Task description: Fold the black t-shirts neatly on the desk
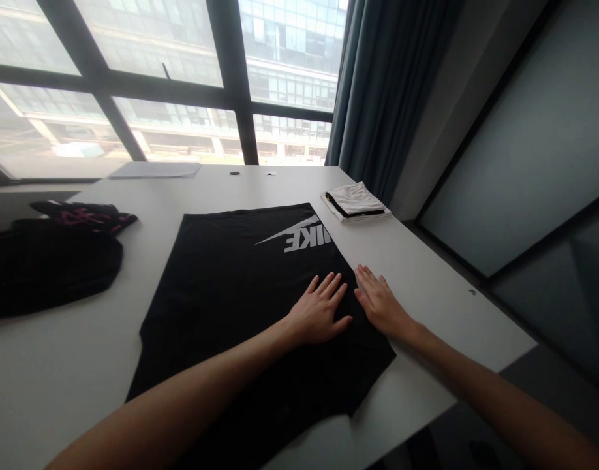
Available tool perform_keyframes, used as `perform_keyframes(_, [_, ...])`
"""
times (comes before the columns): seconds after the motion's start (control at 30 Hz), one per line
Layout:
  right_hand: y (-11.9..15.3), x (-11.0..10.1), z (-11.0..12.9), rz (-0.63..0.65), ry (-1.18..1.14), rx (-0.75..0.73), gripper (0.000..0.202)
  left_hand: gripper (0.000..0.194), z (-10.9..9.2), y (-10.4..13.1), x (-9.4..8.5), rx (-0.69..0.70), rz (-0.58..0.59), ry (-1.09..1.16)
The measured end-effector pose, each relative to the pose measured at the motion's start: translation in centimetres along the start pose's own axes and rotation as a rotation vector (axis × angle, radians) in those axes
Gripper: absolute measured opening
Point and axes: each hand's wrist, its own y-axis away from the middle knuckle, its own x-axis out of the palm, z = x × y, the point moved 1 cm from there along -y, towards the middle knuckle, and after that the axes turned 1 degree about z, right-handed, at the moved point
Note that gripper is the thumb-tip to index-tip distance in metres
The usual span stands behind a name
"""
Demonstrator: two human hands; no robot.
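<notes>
A black T-shirt with a white logo print lies spread on the white table. The print reads upside down from my side, near the shirt's far right corner. My left hand rests flat on the cloth, fingers spread. At the shirt's right edge my right hand lies with its fingers stretched out, along the border between cloth and table. Neither hand grips anything. The near part of the shirt is partly hidden under my left forearm.
Folded white and black cloth sits at the back right. Dark clothing with pink print lies in a heap at the left. A flat pale sheet is at the far edge, by the window. The table's right edge borders a curtain and a glass partition.
</notes>
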Motion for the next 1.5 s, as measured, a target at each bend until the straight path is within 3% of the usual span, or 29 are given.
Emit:
perform_keyframes(0.07, [-0.7,-0.5,-0.3,-0.02,-0.008,-0.004,0.058,0.076,0.0,0.0,0.0,-0.001,0.005,-0.003])
perform_keyframes(0.27, [-1.8,0.7,-1.2,0.118,0.075,-0.097,0.057,0.077,-0.1,0.0,-0.1,-0.015,0.03,-0.004])
perform_keyframes(0.43, [-2.3,0.4,-2.4,0.055,0.023,0.044,0.058,0.078,0.0,0.0,-0.1,0.003,0.023,-0.005])
perform_keyframes(0.5, [-2.4,0.0,-2.2,0.014,-0.038,0.031,0.057,0.078,0.1,0.0,0.1,0.001,0.01,-0.006])
perform_keyframes(0.6, [-2.0,-0.2,-1.3,0.004,-0.089,-0.078,0.057,0.076,0.1,0.0,0.2,0.004,-0.011,-0.004])
perform_keyframes(0.7, [-1.2,0.5,-0.4,0.075,-0.058,-0.133,0.057,0.074,0.1,0.0,0.2,0.01,-0.03,0.005])
perform_keyframes(0.9, [-0.4,0.5,0.4,0.075,0.022,-0.099,0.056,0.076,-0.1,0.0,-0.1,-0.004,-0.009,0.002])
perform_keyframes(1.17, [3.2,0.6,1.3,0.088,-0.001,-0.142,0.062,0.075,0.0,0.0,0.3,0.02,-0.035,0.016])
perform_keyframes(1.5, [3.5,1.2,1.2,0.067,0.053,-0.078,0.058,0.081,-0.1,0.1,0.1,-0.006,-0.088,0.007])
